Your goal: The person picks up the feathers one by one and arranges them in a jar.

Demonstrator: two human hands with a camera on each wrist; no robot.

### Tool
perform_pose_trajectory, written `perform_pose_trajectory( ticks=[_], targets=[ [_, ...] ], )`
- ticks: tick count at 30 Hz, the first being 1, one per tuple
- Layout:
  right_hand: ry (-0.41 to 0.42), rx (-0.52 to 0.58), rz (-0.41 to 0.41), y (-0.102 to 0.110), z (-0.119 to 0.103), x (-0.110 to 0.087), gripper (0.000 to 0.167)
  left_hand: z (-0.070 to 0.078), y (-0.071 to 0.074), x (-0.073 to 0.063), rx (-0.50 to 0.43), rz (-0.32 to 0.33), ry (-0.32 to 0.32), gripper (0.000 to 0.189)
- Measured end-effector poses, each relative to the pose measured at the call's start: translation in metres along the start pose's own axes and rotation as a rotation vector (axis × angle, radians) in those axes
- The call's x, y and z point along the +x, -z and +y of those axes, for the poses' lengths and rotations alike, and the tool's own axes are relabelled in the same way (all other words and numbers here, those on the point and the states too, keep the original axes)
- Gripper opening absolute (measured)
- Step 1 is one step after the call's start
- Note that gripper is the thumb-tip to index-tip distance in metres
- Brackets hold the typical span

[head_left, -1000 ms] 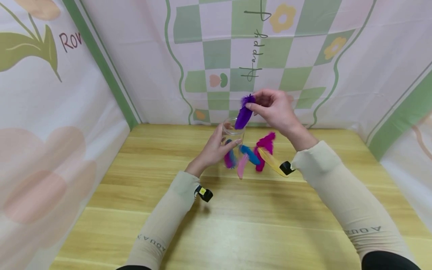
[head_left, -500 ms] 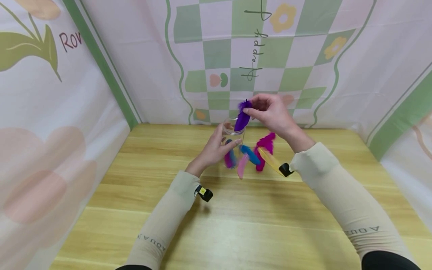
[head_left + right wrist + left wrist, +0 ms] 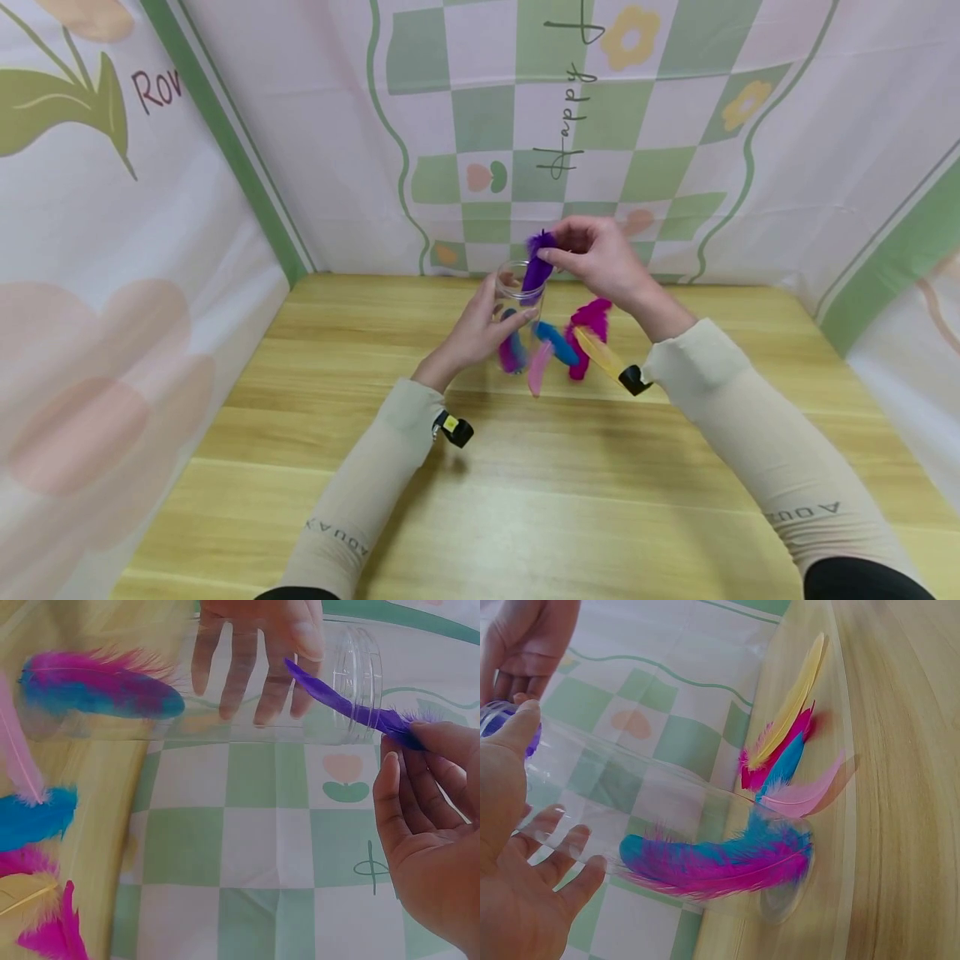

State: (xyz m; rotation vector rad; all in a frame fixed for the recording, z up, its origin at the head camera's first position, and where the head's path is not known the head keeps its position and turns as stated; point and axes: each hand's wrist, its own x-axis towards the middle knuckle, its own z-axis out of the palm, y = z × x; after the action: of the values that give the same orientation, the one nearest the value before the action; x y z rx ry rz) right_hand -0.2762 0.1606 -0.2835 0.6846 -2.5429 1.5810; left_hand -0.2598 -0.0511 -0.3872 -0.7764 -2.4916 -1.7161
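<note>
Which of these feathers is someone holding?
The purple feather: the right hand pinches it; the other feathers are loose, inside the jar or on the table.

And there's "Happy" climbing the far curtain [image 3: 566, 125], "Ro"-something on the left curtain [image 3: 112, 242], and maybe "AQUAX" across both sleeves [image 3: 772, 446]!

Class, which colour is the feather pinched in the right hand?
Purple; the feather shows best in the right wrist view.

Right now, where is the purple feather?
In the head view, just right of center, the purple feather is pinched in the right hand, its lower end inside the mouth of the clear jar that the left hand holds.
</note>
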Motion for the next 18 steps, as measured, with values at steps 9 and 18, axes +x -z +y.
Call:
perform_pose_trajectory(
  ticks=[9,18],
  targets=[
    [0.006,0.006,0.0,-0.0034,0.004,0.0007,0.019,-0.0004,-0.0004,-0.0007,0.013,0.0,-0.002,0.072],
    [-0.004,0.014,-0.009,-0.0055,0.0054,0.0015,0.019,-0.0008,0.0002,-0.0004,0.009,-0.003,-0.002,0.073]
  ],
)
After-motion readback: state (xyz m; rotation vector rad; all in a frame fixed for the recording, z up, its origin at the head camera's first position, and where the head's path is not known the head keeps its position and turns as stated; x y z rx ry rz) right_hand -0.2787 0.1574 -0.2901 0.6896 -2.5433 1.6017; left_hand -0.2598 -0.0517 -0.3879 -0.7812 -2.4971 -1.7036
